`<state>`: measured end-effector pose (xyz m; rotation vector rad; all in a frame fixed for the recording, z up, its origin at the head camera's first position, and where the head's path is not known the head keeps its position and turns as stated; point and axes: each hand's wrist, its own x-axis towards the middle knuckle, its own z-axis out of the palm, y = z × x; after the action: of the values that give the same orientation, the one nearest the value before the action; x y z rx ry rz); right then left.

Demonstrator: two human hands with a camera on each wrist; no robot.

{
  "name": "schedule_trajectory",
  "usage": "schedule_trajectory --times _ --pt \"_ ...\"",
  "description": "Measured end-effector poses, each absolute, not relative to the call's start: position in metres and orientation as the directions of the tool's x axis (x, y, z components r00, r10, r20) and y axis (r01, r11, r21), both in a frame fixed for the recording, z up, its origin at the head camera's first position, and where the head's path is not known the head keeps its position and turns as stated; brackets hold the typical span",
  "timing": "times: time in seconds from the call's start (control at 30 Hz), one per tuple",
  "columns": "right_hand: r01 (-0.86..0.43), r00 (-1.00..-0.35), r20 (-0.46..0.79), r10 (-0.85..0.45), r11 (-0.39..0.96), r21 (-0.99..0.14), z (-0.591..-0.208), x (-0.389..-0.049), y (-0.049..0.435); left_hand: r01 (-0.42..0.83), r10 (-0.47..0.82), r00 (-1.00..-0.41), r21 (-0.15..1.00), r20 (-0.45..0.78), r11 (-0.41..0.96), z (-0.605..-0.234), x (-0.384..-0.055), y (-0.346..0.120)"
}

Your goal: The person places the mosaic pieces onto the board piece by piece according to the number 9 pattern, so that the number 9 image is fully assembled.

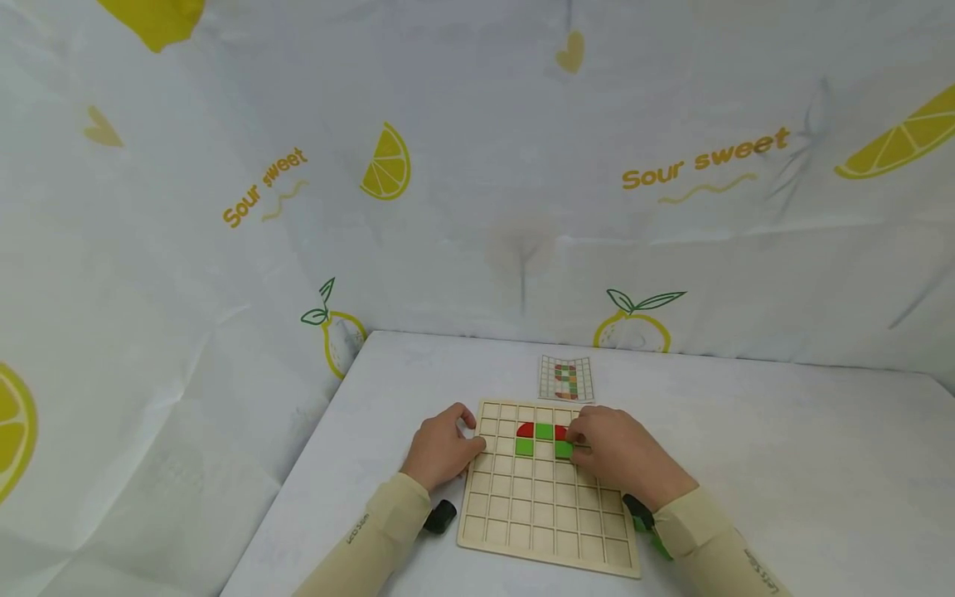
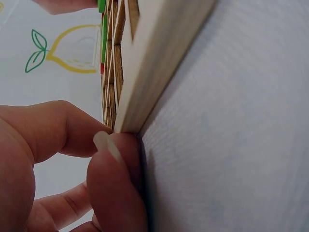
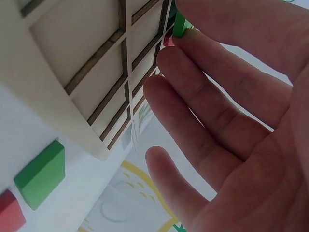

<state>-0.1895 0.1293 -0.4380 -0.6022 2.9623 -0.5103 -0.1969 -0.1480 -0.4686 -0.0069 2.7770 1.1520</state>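
A wooden grid board (image 1: 548, 514) lies flat on the table, its square cells framed by thin ridges. My left hand (image 1: 440, 448) grips its left edge, thumb and finger meeting at the rim in the left wrist view. Toward the far side sit two red pieces, the left one (image 1: 525, 429) with a rounded corner, and a green square (image 1: 545, 431) between them. Another green square (image 1: 525, 448) fills a cell below the left red piece. My right hand (image 1: 622, 448) pinches a green tile (image 3: 179, 24) between thumb and index finger at the cell under the right red piece, partly covering that red one.
Behind the board lies a printed pattern card (image 1: 587, 381). Loose tiles rest right of the board, among them a green one (image 3: 41, 174) and a red one (image 3: 10, 212). Dark wrist-camera parts (image 1: 441, 516) show at the wrists. A lemon-printed cloth (image 1: 492, 166) hangs behind the table.
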Motion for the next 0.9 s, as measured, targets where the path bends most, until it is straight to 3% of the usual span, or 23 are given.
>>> schedule_trajectory --times 0.63,0.9 --pt "-0.348 -0.927 -0.016 -0.374 0.876 -0.334 -0.435 -0.188 0.133 -0.037 0.059 -0.992 0.699 -0.113 0.714 -0.471 -0.199 -0.146" --pt "-0.275 -0.946 -0.068 -0.317 0.895 -0.353 -0.428 -0.183 0.17 -0.038 0.06 -0.991 0.698 -0.116 0.715 -0.469 -0.196 -0.147"
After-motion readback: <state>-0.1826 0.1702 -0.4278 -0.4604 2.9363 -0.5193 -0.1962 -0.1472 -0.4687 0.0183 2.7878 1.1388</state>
